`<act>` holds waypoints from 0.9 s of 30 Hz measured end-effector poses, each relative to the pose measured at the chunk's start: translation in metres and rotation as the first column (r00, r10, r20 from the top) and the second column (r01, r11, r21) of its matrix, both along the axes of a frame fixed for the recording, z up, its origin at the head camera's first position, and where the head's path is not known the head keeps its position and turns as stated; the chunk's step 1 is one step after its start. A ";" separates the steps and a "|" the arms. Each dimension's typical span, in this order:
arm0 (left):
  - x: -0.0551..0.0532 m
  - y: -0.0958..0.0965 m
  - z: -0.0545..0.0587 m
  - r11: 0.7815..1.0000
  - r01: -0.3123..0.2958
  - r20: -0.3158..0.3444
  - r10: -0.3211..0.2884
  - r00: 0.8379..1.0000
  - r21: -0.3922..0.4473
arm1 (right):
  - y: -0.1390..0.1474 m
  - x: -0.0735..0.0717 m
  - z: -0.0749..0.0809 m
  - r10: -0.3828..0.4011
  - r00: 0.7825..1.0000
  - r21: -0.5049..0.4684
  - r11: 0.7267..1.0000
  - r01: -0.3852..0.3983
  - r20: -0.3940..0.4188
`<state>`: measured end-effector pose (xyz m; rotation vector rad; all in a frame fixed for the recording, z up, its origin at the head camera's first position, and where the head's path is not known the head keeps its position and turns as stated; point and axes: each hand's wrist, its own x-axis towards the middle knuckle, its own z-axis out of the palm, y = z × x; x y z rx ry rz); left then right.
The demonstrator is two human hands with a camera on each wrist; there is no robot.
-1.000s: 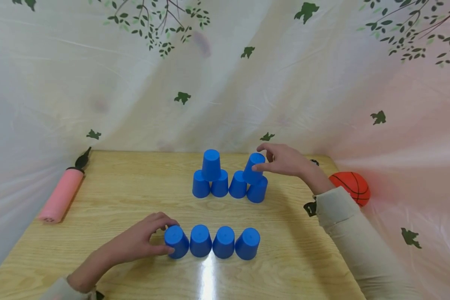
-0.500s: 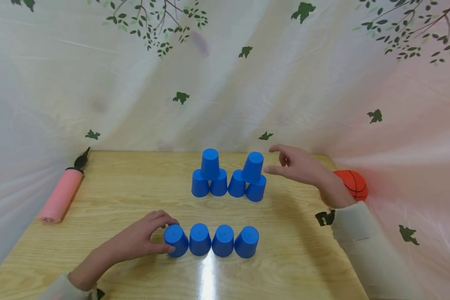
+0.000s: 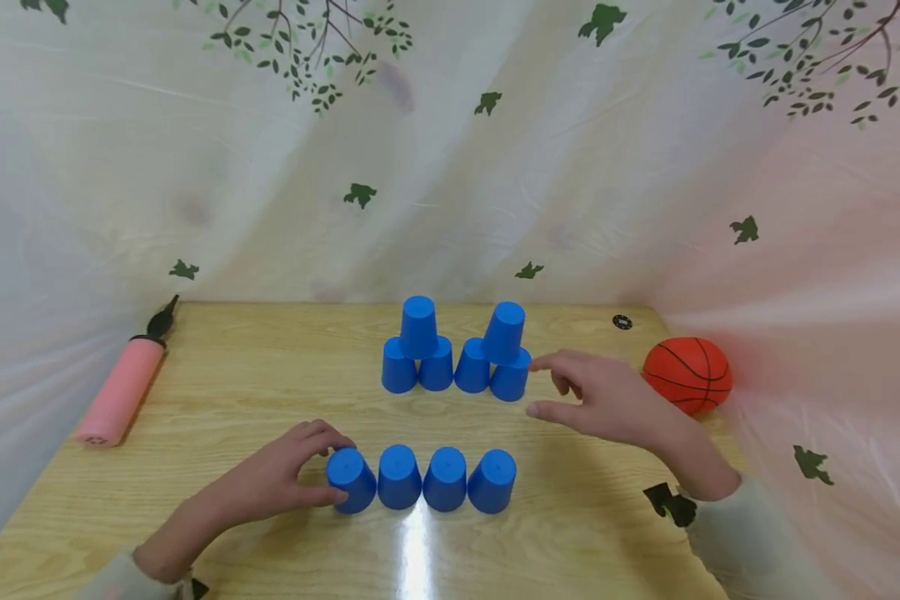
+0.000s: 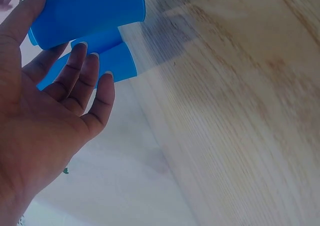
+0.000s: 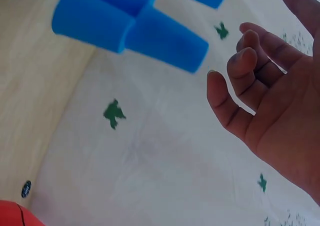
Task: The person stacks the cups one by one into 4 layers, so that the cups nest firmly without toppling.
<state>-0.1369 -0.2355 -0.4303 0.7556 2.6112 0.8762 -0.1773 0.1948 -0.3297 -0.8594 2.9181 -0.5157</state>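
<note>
My left hand (image 3: 281, 475) pinches the leftmost blue cup (image 3: 351, 481) of the front row between thumb and fingers. In the left wrist view, the thumb lies on that cup (image 4: 90, 11) while the other fingers curve below it. Three more upside-down cups stand in line to its right, ending with a right-hand cup (image 3: 492, 482). Behind the row, two small pyramids stand side by side. Each has one top cup, the left one (image 3: 418, 327) upright and the right one (image 3: 504, 333) slightly tilted, bridging two base cups. My right hand (image 3: 600, 396) hovers right of the right pyramid, fingers loosely bent, holding nothing.
A pink hand pump (image 3: 123, 387) with a black nozzle lies at the table's left. On the right sit a small orange-red basketball (image 3: 687, 375) and, farther back, a black round disc (image 3: 622, 322). A patterned white curtain (image 3: 435, 167) hangs behind the wooden table.
My right hand has let go of the right pyramid's top cup, drawn off to the right, then come down and nearer. My left hand keeps its hold on the front cup.
</note>
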 end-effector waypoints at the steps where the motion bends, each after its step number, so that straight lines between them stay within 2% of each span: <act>1: 0.000 0.000 0.000 1.000 0.000 -0.002 0.000 1.000 -0.001 | -0.002 0.003 -0.005 0.011 1.000 0.022 1.000 -0.011 0.022; 6: -0.001 -0.001 -0.002 1.000 -0.006 -0.008 0.006 1.000 -0.013 | -0.015 0.015 -0.029 0.074 0.987 0.099 0.991 -0.089 0.143; 13: 0.001 0.001 -0.004 0.999 -0.032 0.006 0.032 0.999 -0.030 | -0.024 0.020 -0.053 0.112 0.961 0.102 0.985 -0.142 0.254; 17: 0.001 0.001 -0.004 0.999 -0.035 0.002 0.035 0.999 -0.025 | -0.027 0.021 -0.060 0.136 0.955 0.103 0.980 -0.168 0.263; 23: -0.001 -0.002 -0.003 0.999 -0.033 -0.040 0.034 0.999 0.005 | -0.029 0.022 -0.065 0.151 0.954 0.106 0.977 -0.184 0.259; 27: -0.005 -0.007 0.004 0.998 -0.064 -0.049 0.063 0.997 -0.008 | -0.030 0.021 -0.067 0.159 0.956 0.111 0.975 -0.191 0.247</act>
